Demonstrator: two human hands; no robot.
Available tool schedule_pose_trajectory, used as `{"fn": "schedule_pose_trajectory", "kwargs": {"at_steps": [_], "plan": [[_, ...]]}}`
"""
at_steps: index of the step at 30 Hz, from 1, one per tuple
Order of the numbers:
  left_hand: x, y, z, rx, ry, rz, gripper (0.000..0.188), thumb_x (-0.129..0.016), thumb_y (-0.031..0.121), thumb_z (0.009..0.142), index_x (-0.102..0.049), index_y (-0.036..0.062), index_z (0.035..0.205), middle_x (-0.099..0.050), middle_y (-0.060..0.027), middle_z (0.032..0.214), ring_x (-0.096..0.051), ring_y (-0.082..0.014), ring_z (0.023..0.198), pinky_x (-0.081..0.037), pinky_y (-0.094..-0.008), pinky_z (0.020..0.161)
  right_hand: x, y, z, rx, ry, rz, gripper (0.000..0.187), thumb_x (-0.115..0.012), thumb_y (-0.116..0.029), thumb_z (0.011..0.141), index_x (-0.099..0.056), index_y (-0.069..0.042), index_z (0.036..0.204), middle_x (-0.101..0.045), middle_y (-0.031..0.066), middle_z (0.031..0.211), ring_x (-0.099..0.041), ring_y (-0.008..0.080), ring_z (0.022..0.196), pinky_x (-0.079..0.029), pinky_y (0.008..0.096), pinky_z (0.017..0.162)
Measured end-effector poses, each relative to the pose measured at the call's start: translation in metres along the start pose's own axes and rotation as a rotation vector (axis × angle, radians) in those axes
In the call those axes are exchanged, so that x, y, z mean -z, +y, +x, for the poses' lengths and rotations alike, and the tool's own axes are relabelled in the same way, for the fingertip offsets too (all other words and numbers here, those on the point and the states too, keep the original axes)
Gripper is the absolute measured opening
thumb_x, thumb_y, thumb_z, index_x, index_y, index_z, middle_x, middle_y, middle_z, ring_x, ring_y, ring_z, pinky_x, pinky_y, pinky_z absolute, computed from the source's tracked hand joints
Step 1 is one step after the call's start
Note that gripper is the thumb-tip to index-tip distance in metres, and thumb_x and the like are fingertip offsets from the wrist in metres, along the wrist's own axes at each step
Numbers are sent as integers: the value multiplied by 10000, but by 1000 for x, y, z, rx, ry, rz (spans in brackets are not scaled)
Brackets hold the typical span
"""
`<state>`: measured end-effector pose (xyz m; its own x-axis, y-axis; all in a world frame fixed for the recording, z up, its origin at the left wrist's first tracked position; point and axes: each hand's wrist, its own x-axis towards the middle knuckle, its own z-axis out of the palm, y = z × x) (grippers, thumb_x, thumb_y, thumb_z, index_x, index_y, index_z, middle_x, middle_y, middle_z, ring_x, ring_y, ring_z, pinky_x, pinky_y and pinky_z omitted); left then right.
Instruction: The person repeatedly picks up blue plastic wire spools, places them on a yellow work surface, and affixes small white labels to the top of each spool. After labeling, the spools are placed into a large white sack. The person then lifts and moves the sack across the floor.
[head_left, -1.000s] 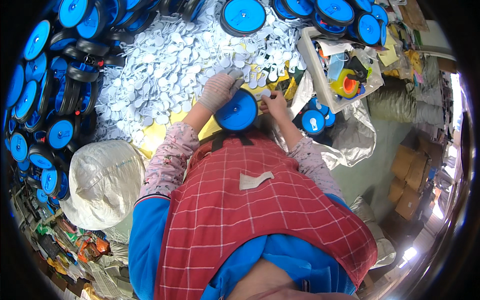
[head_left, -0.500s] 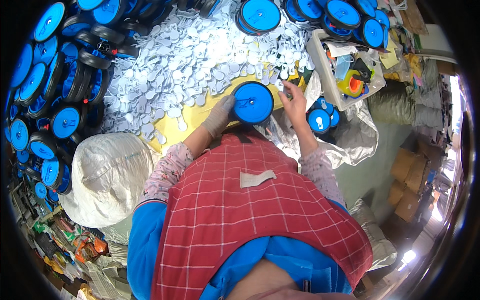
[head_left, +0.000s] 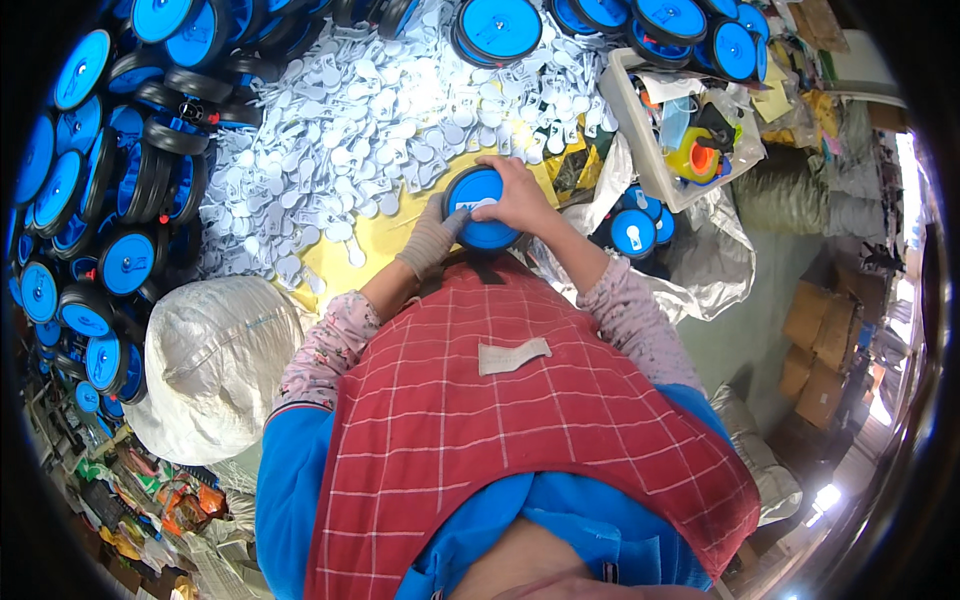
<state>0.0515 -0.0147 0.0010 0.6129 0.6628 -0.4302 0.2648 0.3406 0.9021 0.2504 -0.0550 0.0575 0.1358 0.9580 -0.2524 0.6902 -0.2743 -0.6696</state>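
Note:
A blue plastic wheel with a black tyre [head_left: 476,208] lies flat in front of me, just above my red checked apron. My left hand [head_left: 432,238], in a grey glove, grips its left rim. My bare right hand [head_left: 519,193] presses down on its top, fingers spread over the hub. Under and beyond the wheel spreads a heap of small white plastic caps [head_left: 380,120] on a yellow surface [head_left: 385,240].
Blue wheels are stacked at the left [head_left: 110,200] and along the top [head_left: 600,20]. A white sack [head_left: 215,360] sits at my left elbow. A clear bin [head_left: 690,130] with tools and a plastic bag holding blue wheels [head_left: 640,230] lie right. Cardboard boxes [head_left: 820,330] stand far right.
The wheel has been laid flatter and lower in front of me. My right hand has moved from its right edge onto its top face; my left hand stays on its left rim.

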Motion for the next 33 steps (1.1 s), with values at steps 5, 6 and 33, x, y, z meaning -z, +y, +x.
{"fn": "schedule_pose_trajectory", "kwargs": {"at_steps": [5, 6, 33], "plan": [[-5, 28, -10, 127, 14, -171, 491, -651, 269, 940, -479, 5, 1316, -622, -129, 1155, -599, -181, 1013, -503, -316, 873, 11, 10, 15, 13, -113, 164, 630, -825, -359, 706, -614, -122, 1250, -618, 162, 1160, -619, 304, 1037, -512, 397, 901], [-7, 32, -13, 107, 1, -212, 483, -657, 265, 934, -486, 4, 1303, -624, -128, 1146, -600, -180, 1012, -504, -316, 873, 12, 35, 22, -6, -146, 326, 541, -799, -355, 753, -644, -111, 1211, -649, 150, 1115, -637, 273, 996, -523, 377, 871], [-6, 32, -5, 183, -83, -706, 524, -523, 309, 1006, -405, 56, 1449, -514, -125, 1373, -565, -248, 1191, -481, -407, 1019, 11, 145, 3, -18, 425, -197, 358, -704, -129, 809, -625, -62, 1152, -640, 141, 1086, -576, 339, 1043, -479, 405, 917]]}}
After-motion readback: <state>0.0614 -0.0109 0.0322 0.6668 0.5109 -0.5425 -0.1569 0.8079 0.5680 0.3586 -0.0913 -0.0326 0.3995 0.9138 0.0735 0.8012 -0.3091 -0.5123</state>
